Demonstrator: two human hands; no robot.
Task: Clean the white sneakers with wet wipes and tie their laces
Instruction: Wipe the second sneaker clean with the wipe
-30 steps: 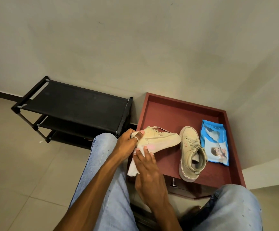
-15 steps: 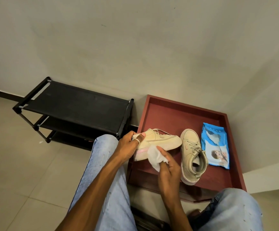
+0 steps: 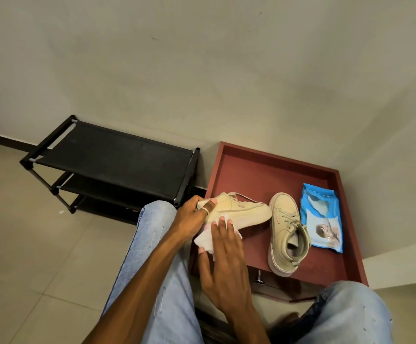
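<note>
At 6 o'clock the right hand (image 3: 223, 259) presses a wipe (image 3: 205, 241), fingers flat, on the sneaker (image 3: 243, 211), its heel gripped by the left hand (image 3: 191, 217) at 9. The second sneaker (image 3: 286, 234) sits on the tray (image 3: 264, 170) at 3; wiping looks midway, laces seemingly untied.

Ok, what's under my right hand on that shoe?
A white wet wipe, which the right hand presses against the side of the sneaker that the left hand grips. Part of the wipe and that stretch of the sneaker are covered.
</note>
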